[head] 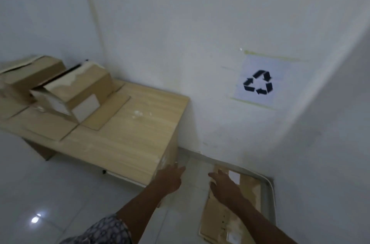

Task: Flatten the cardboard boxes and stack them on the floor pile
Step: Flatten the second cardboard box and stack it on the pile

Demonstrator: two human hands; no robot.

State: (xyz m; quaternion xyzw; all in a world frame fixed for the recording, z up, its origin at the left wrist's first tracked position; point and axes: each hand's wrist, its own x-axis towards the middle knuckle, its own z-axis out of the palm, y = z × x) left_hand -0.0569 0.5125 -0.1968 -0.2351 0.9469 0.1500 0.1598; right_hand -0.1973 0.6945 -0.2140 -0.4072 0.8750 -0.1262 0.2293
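Note:
A flattened cardboard box with a white label lies on the floor by the wall, low in the view. My right hand hovers over its left part, fingers spread, holding nothing. My left hand is open too, beside the corner of the wooden table. On the table's far left stand two unflattened boxes: one with torn tape and white labels and another behind it. Flat cardboard sheets lie under and around them.
A paper with a black recycling symbol is taped to the white wall above the floor pile. A grey frame or mat edge borders the pile at the right. The floor is glossy white tile.

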